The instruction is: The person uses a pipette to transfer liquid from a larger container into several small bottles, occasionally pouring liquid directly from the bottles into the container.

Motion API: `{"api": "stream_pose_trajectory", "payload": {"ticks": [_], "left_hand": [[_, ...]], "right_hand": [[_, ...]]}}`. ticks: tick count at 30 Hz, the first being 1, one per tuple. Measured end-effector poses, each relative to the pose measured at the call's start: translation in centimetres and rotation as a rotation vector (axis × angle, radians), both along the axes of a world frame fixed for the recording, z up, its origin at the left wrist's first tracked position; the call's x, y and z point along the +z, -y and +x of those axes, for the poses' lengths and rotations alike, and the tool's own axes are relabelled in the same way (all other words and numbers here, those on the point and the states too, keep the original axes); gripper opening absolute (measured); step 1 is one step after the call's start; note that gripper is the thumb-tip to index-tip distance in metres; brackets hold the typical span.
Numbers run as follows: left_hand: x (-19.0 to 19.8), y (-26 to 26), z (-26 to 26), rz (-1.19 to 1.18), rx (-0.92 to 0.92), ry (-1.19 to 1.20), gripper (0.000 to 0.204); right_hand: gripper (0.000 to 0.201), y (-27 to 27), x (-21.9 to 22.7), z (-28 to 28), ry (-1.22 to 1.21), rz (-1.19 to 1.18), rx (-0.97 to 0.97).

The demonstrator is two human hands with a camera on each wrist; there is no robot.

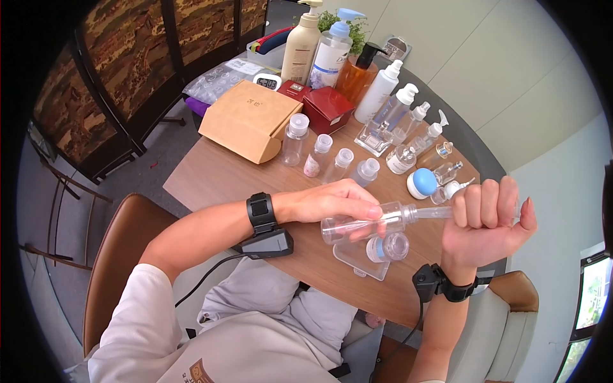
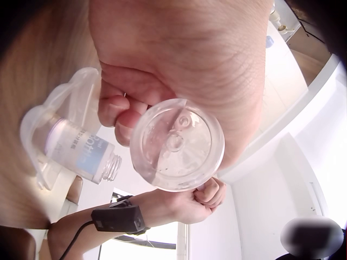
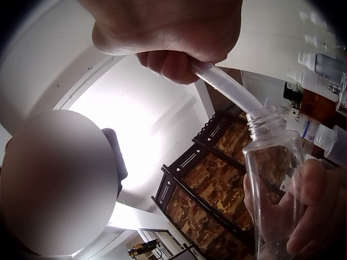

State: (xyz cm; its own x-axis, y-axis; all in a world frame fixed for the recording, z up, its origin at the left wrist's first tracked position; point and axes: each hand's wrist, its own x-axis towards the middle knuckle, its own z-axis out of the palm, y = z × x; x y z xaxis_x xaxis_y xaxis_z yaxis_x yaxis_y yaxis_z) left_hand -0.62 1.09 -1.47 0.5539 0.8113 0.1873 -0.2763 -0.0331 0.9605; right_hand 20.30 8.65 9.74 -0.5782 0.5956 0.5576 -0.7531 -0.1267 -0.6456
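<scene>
My left hand (image 1: pixel 348 201) grips a clear, uncapped plastic bottle (image 1: pixel 329 231) around its body. The bottle lies on its side in the air, with its threaded mouth toward my right hand (image 1: pixel 482 220). That right hand is curled round a translucent plastic tube (image 1: pixel 433 212), whose far end sits in the bottle's neck, as the right wrist view also shows. From the left wrist view I see the round base (image 2: pixel 176 146) of the held bottle. Below it, a small open bottle with a blue and white label (image 2: pixel 81 154) stands on a clear plastic tray (image 1: pixel 361 262).
Beyond my hands stand several small clear bottles (image 1: pixel 317 156) and a blue-lidded jar (image 1: pixel 422 184). A brown cardboard box (image 1: pixel 249 118), dark red boxes (image 1: pixel 327 107) and tall pump bottles (image 1: pixel 331 59) fill the back. A white digital timer (image 1: pixel 267 82) sits behind the cardboard box.
</scene>
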Motion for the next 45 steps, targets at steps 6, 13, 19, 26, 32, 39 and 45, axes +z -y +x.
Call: {"api": "stream_pose_trajectory", "payload": {"ticks": [6,13,19,26,32,39,45], "left_hand": [[-0.1,0.0,0.0,0.004,0.003,-0.014,0.048],[0.3,0.1,-0.2,0.022,0.011,-0.008,0.047],[0.0,-0.1,-0.3,0.045,0.031,0.013,0.047],[0.2,-0.1,-0.2,0.059,0.073,0.016,0.048],[-0.1,-0.2,-0.2,0.053,0.093,0.005,0.048],[0.0,0.0,-0.1,0.045,0.093,-0.008,0.044],[-0.1,0.0,0.0,0.063,0.09,0.019,0.044]], "right_hand": [[0.048,-0.1,-0.1,0.0,0.003,-0.016,-0.019],[0.046,-0.8,0.5,0.7,-0.099,-0.034,0.081],[0.041,-2.0,1.7,4.4,-0.297,-0.149,-0.025],[0.046,-0.7,-2.2,6.0,-0.153,-0.116,-0.033],[0.052,-0.4,-4.9,5.3,-0.062,-0.068,0.004],[0.055,0.2,-5.8,4.7,0.017,0.007,0.024],[0.055,0.5,-6.1,4.2,0.059,0.03,0.01]]}}
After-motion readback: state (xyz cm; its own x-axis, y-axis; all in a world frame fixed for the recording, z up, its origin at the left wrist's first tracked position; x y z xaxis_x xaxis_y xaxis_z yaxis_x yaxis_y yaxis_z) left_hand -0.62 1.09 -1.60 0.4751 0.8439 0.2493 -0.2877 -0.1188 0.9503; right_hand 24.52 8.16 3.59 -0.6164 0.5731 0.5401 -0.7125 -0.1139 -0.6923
